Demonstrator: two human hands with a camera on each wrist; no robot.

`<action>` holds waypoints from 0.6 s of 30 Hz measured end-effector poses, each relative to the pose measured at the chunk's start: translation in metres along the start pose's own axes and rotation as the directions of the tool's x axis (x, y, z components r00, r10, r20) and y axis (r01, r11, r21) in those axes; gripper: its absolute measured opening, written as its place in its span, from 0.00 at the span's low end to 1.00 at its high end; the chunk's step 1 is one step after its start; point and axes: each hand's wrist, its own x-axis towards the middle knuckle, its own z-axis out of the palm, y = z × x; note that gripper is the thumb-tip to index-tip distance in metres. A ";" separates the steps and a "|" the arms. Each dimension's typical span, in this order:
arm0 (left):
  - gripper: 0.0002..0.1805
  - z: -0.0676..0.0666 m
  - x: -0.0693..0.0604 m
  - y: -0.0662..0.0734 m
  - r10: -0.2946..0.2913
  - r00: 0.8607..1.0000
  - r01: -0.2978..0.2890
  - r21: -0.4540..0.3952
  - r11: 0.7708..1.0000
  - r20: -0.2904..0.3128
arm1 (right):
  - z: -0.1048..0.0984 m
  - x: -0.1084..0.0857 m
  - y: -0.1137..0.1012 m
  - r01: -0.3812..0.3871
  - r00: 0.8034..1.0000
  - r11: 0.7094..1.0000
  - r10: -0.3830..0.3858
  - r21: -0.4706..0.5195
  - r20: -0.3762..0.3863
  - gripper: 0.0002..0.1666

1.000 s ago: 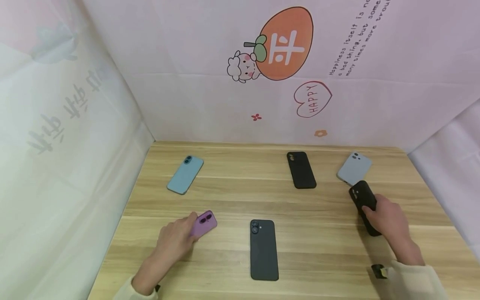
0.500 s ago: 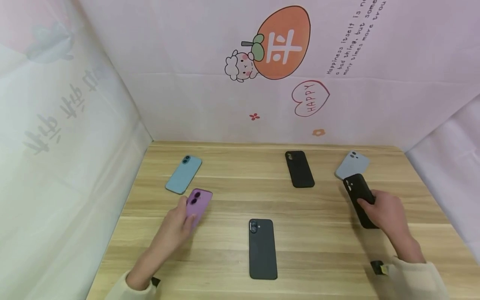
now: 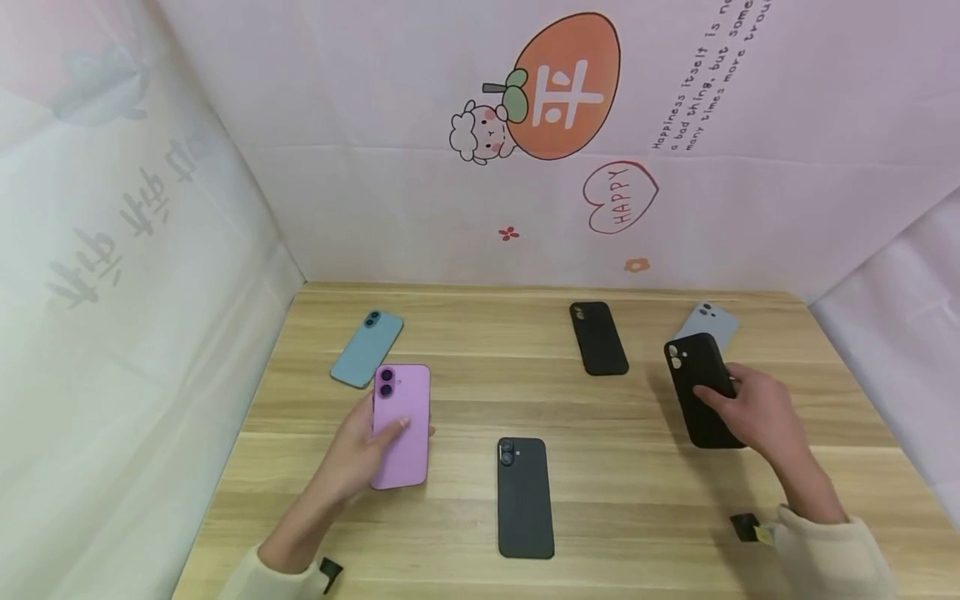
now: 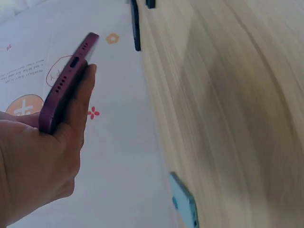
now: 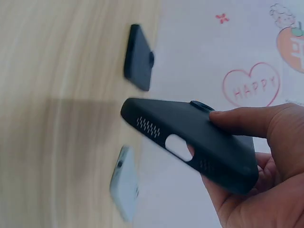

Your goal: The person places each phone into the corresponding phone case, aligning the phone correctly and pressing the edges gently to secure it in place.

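Note:
A purple phone (image 3: pixel 402 429) is gripped by my left hand (image 3: pixel 356 454), thumb across its back and fingers behind; the left wrist view shows the bottom edge of that phone (image 4: pixel 69 85) raised off the table. My right hand (image 3: pixel 765 417) holds a black phone case (image 3: pixel 697 392) by its right side, thumb on the back. In the right wrist view the cutout in the bottom of the case (image 5: pixel 190 137) lets light through. The held case partly covers a pale blue phone (image 3: pixel 717 323) in the head view.
A light blue phone (image 3: pixel 367 348) lies at the back left of the wooden table (image 3: pixel 465 358). Another black case (image 3: pixel 600 339) lies at the back, right of centre. A dark grey phone (image 3: pixel 525 500) is at front centre. White printed cloth (image 3: pixel 375 208) stands behind.
The purple phone has been lifted and turned upright, its back now facing the head camera. My right hand has carried the black case a little left and toward the back.

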 end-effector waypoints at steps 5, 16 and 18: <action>0.29 0.007 0.002 -0.001 -0.027 0.996 0.046 -0.218 0.975 0.089 | -0.004 0.001 -0.021 0.004 1.000 0.998 -0.004 0.064 -0.001 0.17; 0.29 0.024 0.013 -0.006 -0.012 0.983 0.074 -0.334 0.940 0.184 | -0.007 0.002 -0.057 -0.047 0.995 0.953 0.016 0.300 0.103 0.25; 0.28 0.028 0.015 -0.006 -0.022 0.984 0.083 -0.341 0.936 0.179 | -0.007 0.003 -0.063 -0.046 0.993 0.943 0.007 0.330 0.116 0.24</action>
